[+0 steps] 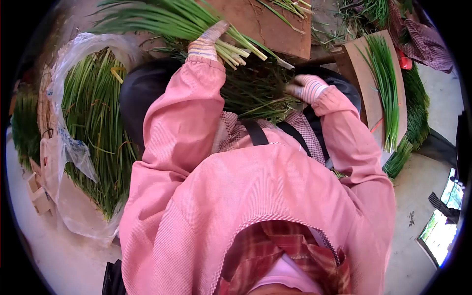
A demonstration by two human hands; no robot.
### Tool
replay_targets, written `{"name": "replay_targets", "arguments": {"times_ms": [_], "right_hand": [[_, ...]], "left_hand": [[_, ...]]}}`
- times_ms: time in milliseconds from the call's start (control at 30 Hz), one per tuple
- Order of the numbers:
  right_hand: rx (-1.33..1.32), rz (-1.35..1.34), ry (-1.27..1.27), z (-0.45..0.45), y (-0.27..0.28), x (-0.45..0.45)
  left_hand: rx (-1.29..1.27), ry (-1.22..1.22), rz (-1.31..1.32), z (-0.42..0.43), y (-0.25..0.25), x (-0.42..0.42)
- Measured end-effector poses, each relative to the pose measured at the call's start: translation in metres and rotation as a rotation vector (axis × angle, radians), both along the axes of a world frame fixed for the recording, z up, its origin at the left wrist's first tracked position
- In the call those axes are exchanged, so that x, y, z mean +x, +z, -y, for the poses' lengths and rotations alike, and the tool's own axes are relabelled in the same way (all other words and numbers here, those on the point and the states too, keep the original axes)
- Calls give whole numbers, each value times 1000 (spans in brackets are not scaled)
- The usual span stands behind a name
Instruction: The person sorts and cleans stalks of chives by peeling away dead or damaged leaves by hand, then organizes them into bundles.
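Note:
My left hand [209,42], in a striped glove, is closed round a bunch of garlic chives [167,19]. The long green leaves fan out to the upper left, and the pale cut ends point right, towards my other hand. My right hand [307,88], gloved the same way, is apart from the bunch. Its fingers are loosely bent and a little blurred, with nothing visible in them. Below and between both hands, a heap of loose green leaves and trimmings [255,91] lies over my lap.
On the left stands a clear plastic bag [59,118] full of chives [98,123]. A brown board [265,24] lies ahead with a few stalks on it. To the right, a tied chive bundle [386,88] rests on a tilted board [359,64], with more bundles [415,108] beyond.

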State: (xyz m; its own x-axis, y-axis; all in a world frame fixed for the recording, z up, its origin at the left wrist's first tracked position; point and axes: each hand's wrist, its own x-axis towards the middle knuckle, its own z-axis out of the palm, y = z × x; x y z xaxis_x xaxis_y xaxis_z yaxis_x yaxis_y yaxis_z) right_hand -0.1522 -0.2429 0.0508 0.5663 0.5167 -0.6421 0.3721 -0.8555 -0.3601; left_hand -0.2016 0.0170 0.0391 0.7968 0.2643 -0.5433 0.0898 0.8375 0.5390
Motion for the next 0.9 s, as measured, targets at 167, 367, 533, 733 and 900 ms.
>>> {"name": "replay_targets", "arguments": {"times_ms": [167, 367, 533, 733, 900], "right_hand": [[774, -64, -223, -48, 25, -9], [763, 252, -238, -74, -1, -14], [576, 306, 96, -93, 4, -39], [537, 631, -11, -73, 9, 54], [65, 843, -7, -92, 1, 87]], "left_hand": [[56, -84, 94, 25, -4, -3], [69, -144, 36, 34, -21, -10], [5, -111, 71, 34, -31, -13], [166, 239, 353, 7, 12, 0], [124, 161, 542, 4, 22, -1]]}}
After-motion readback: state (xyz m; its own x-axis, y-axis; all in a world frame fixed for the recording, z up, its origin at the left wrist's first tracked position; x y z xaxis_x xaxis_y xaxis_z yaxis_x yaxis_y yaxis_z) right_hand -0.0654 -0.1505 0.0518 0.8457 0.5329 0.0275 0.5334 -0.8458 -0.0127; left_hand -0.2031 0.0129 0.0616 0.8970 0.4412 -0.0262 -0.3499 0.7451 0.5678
